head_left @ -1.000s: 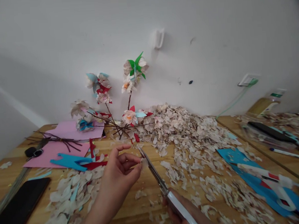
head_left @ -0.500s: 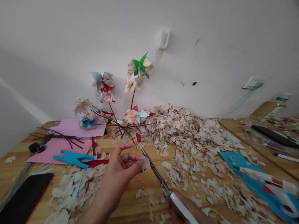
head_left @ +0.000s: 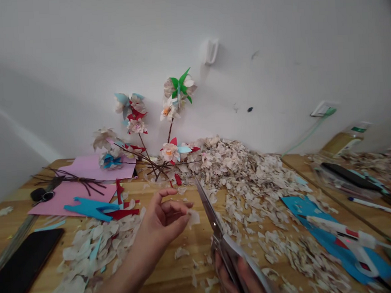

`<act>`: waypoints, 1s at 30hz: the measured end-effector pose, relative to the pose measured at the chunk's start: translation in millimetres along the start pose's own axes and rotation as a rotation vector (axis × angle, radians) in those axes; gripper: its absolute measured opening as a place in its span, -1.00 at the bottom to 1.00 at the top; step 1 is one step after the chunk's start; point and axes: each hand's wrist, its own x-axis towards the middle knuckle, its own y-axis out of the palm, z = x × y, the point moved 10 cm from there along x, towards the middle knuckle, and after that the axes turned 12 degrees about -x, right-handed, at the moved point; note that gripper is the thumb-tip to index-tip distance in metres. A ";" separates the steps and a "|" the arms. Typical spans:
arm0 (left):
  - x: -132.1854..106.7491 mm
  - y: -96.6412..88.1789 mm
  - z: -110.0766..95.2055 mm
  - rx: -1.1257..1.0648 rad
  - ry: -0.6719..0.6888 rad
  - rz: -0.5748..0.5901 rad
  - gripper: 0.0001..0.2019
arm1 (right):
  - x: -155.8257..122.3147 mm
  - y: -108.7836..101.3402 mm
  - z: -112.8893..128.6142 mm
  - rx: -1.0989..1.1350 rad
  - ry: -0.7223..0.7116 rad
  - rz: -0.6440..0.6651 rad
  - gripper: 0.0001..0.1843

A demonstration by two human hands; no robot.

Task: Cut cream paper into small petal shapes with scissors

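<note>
Between thumb and fingers, my left hand (head_left: 165, 219) pinches a small pale petal (head_left: 193, 217), thin and whitish. My right hand (head_left: 238, 272) is wrapped round the handles of a pair of scissors (head_left: 213, 216), whose blades point up and away, just right of the petal and apart from it. Behind the hands stand handmade flowers (head_left: 170, 151) with pale petals on brown twigs. A heap of dried petals and scraps (head_left: 236, 166) lies to the right at the back. Left of my forearm, larger loose petals (head_left: 89, 246) are spread out.
Left are a black phone (head_left: 29, 267), blue cut paper (head_left: 91, 208), pink paper (head_left: 69, 196) and a bundle of twigs (head_left: 76, 180). On the right, a glue gun (head_left: 353, 238) rests on blue paper (head_left: 296, 204), near a pen (head_left: 374, 205) and a bottle (head_left: 342, 142). The wall rises behind.
The scissors have moved off the petal to the right, and their handles have come up and closer into view. My left hand keeps the petal. The view has shifted slightly.
</note>
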 end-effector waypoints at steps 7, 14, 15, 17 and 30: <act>-10.6 36.4 51.2 -0.128 -0.077 0.384 -0.63 | 6.3 33.0 6.3 0.466 0.042 0.256 -0.66; -21.6 47.3 81.1 -0.204 -0.191 0.517 -0.69 | -0.9 33.3 8.9 0.431 0.139 0.185 -0.64; -20.8 46.9 82.7 -0.224 -0.199 0.509 -0.68 | -0.7 30.3 8.5 0.409 0.139 0.135 -0.62; -17.6 43.0 86.8 -0.285 -0.228 0.448 -0.63 | 1.7 20.7 8.6 0.386 0.086 0.013 -0.57; -19.8 17.7 95.6 -0.239 -0.260 -0.040 -0.55 | 0.7 -36.6 2.8 0.146 -0.285 -0.548 -0.57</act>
